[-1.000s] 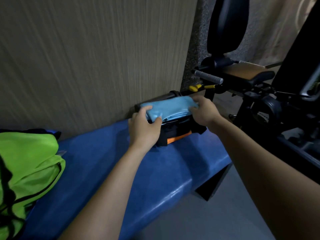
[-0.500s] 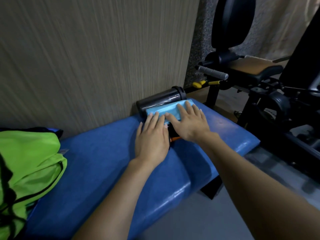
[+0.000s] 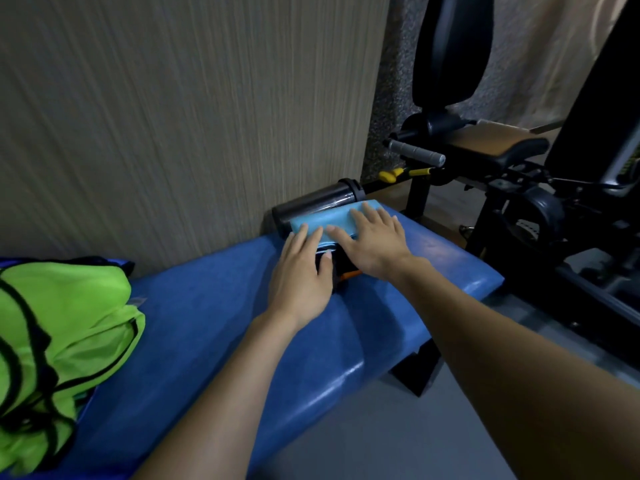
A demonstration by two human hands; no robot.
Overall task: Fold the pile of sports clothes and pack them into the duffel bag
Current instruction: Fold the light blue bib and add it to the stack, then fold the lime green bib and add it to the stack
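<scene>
In the head view, a folded light-blue cloth (image 3: pixel 329 221) lay on top of a small dark stack (image 3: pixel 341 268) with an orange edge, near the far end of the blue tabletop (image 3: pixel 214 327) and close to the wall (image 3: pixel 194 109). Whether that dark stack was the bag or more folded clothes could not be told.

The left hand (image 3: pixel 301 275) lay flat, palm down, with straight fingers (image 3: pixel 300 235) together; their tips rested on the near left part of the cloth, and the palm covered the front of the dark stack. Its grip was spread, pinching nothing.

The right hand (image 3: pixel 372 242) also lay flat, with fingers fanned a little, pressed on the right half of the cloth. Its grip was spread too, with no fold of fabric caught between finger and thumb. The two hands sat just beside each other, so the cloth lay under the fingers of both, with only its far strip showing past them.

A dark bottle (image 3: pixel 317 204) lay on its side just behind the cloth, between it and the wall.

At the left end of the tabletop, well apart from the hands, a heap of green clothes (image 3: pixel 59 344) with black trim was piled up.

A black gym machine (image 3: pixel 512 161) stood to the right, beyond the tabletop's end.
</scene>
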